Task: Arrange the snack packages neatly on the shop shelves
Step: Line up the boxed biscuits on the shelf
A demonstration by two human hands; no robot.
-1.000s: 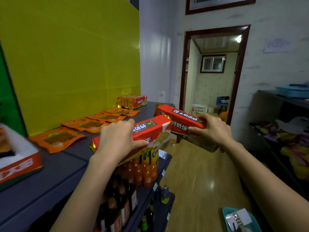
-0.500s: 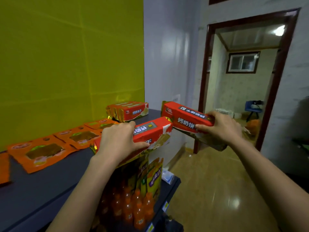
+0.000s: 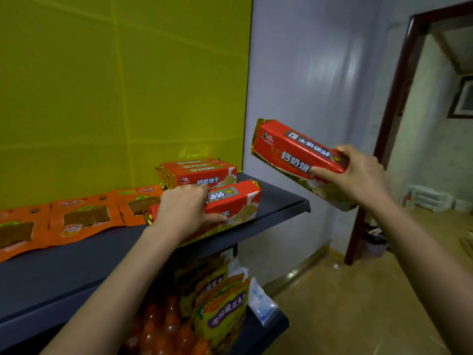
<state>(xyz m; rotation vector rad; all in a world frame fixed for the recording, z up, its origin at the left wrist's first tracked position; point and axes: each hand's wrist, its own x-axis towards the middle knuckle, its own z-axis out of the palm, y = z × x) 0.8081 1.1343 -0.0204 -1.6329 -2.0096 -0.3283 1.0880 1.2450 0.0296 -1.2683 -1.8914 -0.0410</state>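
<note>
Setting red pack (image 3: 238, 201) on shelf (image 3: 279, 203) near far stack (image 3: 202, 172), left hand (image 3: 179, 213) fingers (image 3: 197, 192) wrapped round it; right hand (image 3: 358, 175) grips 2nd pack (image 3: 289, 147), unplaced.

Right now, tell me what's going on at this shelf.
A person is stocking red biscuit packs. Their left hand grips one pack low on the dark top shelf, near its front edge, just in front of the stacked packs by the yellow wall. Their right hand holds a second pack tilted in the air, off the shelf's right end. Orange pouches lie in a row further left.
</note>
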